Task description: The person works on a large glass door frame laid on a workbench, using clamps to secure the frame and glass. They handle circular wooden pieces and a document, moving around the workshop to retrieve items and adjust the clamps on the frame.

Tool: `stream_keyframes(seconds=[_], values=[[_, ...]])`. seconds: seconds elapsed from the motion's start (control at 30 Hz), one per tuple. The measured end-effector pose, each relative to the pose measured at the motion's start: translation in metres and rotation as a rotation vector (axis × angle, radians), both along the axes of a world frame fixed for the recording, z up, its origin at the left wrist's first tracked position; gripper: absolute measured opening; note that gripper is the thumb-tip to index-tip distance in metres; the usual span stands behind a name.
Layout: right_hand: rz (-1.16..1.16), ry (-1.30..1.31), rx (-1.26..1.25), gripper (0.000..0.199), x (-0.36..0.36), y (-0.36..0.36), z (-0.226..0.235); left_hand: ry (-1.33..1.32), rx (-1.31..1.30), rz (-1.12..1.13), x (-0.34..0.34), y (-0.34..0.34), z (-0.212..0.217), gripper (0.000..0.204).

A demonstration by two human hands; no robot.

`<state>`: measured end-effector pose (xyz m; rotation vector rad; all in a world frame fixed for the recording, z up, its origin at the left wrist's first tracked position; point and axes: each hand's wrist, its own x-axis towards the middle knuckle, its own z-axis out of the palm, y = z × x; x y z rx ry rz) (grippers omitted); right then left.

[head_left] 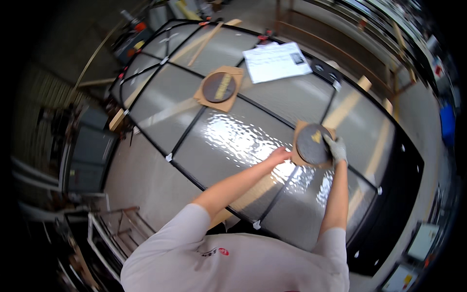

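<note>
A round dark grey disc (311,148) with a yellow mark lies on a square of brown cardboard (300,127) over the large black-framed panel of rippled glass (272,107). My bare left hand (280,155) grips the left edge of the cardboard. On the opposite side my right hand (337,148), in a pale glove, closes over the disc's rim and the cardboard beneath. Farther off to the left, a second dark disc (210,91) with a yellow strip rests on its own brown cardboard (233,73) on the glass.
White paper sheets (275,63) lie at the panel's far edge. Wooden battens (348,102) show under the glass, their ends jutting past the frame. Metal racks (335,46) stand beyond, a metal frame (104,233) is at lower left, and cabinet-like boxes (422,241) at lower right.
</note>
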<state>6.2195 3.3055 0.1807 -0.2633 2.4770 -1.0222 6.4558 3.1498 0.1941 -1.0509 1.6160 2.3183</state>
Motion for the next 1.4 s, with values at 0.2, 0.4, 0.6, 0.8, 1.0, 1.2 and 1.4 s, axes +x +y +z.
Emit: stream_keyframes(seconds=[0.2,0.4,0.6,0.8,1.0,1.2,1.4], values=[[0.058,0.257,-0.188,0.063,0.006,-0.012,-0.006,-0.003,-0.073,0.157,-0.047,0.012,-0.038,0.044],[0.020,-0.015,-0.490,0.052,0.092,-0.055,0.107,0.086,0.108,0.271,-0.029,0.015,-0.036,0.048],[0.140,0.159,-0.678,0.049,0.211,-0.070,0.154,0.183,0.176,0.362,0.050,-0.015,0.028,0.067],[0.126,-0.256,-0.919,0.050,0.378,-0.102,0.168,0.325,0.139,0.304,0.245,-0.073,0.065,0.047],[0.128,-0.809,-0.816,0.046,0.569,-0.151,0.131,0.339,0.706,0.525,0.497,-0.103,0.058,0.043],[0.552,-0.983,-0.624,0.041,0.745,-0.258,0.138,0.378,0.697,0.898,0.702,-0.135,0.057,0.054],[0.691,-1.145,-0.487,0.044,0.828,-0.378,0.114,0.349,0.663,1.209,0.787,-0.204,0.058,0.052]])
